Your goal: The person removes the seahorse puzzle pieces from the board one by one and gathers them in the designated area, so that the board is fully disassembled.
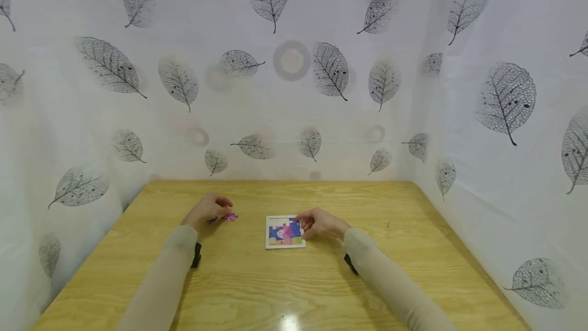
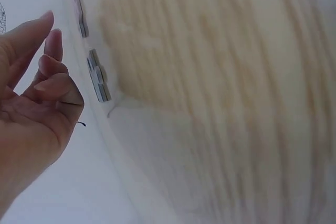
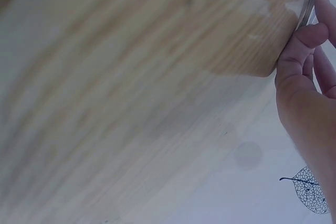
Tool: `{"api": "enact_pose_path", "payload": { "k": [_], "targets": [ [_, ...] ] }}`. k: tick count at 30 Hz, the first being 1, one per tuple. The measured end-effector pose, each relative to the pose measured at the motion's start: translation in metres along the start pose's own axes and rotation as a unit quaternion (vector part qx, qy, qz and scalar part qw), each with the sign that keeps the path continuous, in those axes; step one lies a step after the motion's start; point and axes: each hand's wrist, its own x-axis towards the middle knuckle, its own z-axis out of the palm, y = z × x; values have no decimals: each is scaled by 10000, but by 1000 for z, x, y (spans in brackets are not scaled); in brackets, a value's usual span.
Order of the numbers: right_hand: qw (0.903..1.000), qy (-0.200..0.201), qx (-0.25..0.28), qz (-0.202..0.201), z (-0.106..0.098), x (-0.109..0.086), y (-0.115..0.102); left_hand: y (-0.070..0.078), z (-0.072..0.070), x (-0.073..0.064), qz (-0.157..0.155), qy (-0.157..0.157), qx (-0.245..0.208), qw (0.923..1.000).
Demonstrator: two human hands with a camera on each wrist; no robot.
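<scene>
A square jigsaw puzzle (image 1: pixel 286 233) in a white frame lies on the table, with blue, pink, yellow and green pieces in it. Pale bare board shows along its upper left. My right hand (image 1: pixel 321 222) rests at the puzzle's right side, index finger at the upper right and thumb lower on the edge. My left hand (image 1: pixel 210 208) is over loose puzzle pieces (image 1: pixel 231 216), partly covering them. In the left wrist view, the fingers of that hand bend loosely, apart from two small groups of pieces (image 2: pixel 97 76) seen edge-on.
The wooden table (image 1: pixel 294 285) has a light grain and a bright reflection near the front. White curtains (image 1: pixel 294 111) with dark leaf prints hang behind it and along both sides. Each wrist wears a black strap.
</scene>
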Motion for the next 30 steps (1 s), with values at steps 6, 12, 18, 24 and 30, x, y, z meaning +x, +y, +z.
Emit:
{"api": "enact_pose_path", "payload": {
  "k": [6,12,18,24,30],
  "targets": [
    [9999,10,-110,3,0,0,0,13,10,4,351,93,-62,9993],
    [9999,69,56,135,1,0,-1,27,26,9,125,-109,-805,9966],
    [9995,117,185,219,2,0,-2,40,40,11,321,-165,-791,9962],
    [9992,118,242,308,2,0,-2,52,59,16,658,-450,-817,9935],
    [9988,120,289,373,2,1,-1,69,76,21,549,-533,-817,9937]
  ]
}}
